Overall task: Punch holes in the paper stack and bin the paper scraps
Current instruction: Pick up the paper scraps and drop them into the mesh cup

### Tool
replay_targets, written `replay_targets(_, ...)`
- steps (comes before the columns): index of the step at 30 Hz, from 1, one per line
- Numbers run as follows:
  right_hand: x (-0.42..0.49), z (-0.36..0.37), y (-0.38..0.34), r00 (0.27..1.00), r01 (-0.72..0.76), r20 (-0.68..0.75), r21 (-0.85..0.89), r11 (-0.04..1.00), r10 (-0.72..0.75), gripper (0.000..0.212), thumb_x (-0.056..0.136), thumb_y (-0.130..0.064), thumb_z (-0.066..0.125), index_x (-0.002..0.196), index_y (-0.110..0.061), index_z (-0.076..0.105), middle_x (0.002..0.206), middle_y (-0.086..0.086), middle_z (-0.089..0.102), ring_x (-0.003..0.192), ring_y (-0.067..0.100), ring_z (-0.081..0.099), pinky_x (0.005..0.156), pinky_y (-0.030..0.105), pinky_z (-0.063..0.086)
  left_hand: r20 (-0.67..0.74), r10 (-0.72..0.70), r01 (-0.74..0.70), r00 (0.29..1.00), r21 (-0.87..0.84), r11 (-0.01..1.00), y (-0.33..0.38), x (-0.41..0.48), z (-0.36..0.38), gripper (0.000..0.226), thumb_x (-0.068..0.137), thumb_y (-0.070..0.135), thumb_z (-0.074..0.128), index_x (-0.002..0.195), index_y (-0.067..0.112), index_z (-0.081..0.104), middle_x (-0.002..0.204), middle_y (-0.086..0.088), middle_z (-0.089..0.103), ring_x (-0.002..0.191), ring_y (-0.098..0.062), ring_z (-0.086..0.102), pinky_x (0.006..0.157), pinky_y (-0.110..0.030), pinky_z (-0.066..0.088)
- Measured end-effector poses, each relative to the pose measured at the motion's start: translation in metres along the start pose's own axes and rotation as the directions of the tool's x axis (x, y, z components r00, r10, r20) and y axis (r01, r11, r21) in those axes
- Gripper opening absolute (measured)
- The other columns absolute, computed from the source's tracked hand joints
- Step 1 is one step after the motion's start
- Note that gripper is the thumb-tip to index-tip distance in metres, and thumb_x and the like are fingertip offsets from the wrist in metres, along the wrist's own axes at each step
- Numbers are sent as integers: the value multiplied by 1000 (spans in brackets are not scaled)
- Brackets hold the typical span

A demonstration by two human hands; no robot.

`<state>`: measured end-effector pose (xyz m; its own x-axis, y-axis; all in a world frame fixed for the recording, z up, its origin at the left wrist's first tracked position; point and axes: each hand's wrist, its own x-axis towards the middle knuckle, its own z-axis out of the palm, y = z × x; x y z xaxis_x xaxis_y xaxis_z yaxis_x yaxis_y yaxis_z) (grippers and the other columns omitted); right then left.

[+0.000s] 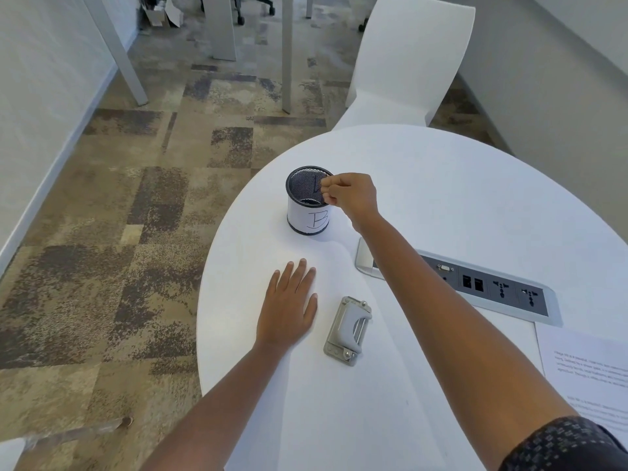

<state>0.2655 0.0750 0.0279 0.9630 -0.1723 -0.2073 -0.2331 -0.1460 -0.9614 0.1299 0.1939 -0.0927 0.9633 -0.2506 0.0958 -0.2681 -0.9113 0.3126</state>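
2 hands out: right hand (353, 198) pinched over mesh bin (308, 202), contents unseen; left hand (289, 309) flat on paper stack (339, 396). Binning step. Next: release scraps inside rim.

White oval table (441, 185) filled the right half. Recessed power and data socket panel (482, 287) sat right of centre. White moulded chair (407, 62) stood at the far edge. Mottled brown carpet (119, 232) lay left; desk legs (287, 52) stood far.
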Motion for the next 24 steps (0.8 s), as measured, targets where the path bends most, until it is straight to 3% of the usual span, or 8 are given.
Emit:
replay_targets(4, -11, -13, 11, 997, 14, -76, -35, 999, -16, 26, 80, 10, 46, 94, 8, 67, 72, 8, 61, 58, 13, 53, 67, 18, 53, -4, -3, 3, 1000, 0, 1000, 0, 0, 1, 44, 85, 23, 48, 126, 9, 55, 136, -12, 54, 125, -32, 51, 102, -50, 41)
replay_targets(10, -45, -51, 43, 982, -33, -188, -46, 998, 24, 22, 81, 4, 52, 92, 0, 69, 71, 2, 63, 59, 10, 54, 67, 20, 49, 30, 1, -1, 1000, 10, 1000, 1, 0, -2, 49, 86, 29, 33, 126, 9, 55, 136, -13, 54, 124, -32, 51, 102, -50, 41)
replay_targets(16, -91, -101, 89, 952, -132, -283, -55, 990, 111, 19, 82, 3, 52, 91, 0, 69, 81, 14, 62, 72, 21, 53, 78, 34, 49, 51, 1, -2, 999, 9, 1000, 2, -3, -4, 54, 87, 30, 27, 131, 7, 50, 140, -14, 49, 129, -34, 46, 106, -50, 35)
replay_targets(21, -129, -139, 127, 911, -223, -375, -100, 970, 171, 20, 82, 1, 52, 83, -10, 68, 86, 8, 66, 70, 16, 57, 71, 24, 49, 76, -13, 13, 997, -3, 1000, 7, -12, -5, 61, 87, 33, 18, 136, 7, 43, 147, -14, 39, 135, -34, 37, 112, -48, 28)
replay_targets(24, -153, -154, 146, 897, -264, -398, -135, 955, 192, 19, 82, -1, 53, 85, -10, 69, 89, 5, 67, 77, 17, 59, 76, 27, 49, 92, -19, 20, 996, -6, 1000, 11, -23, -4, 64, 86, 35, 15, 139, 8, 39, 149, -13, 35, 138, -32, 32, 113, -47, 24)
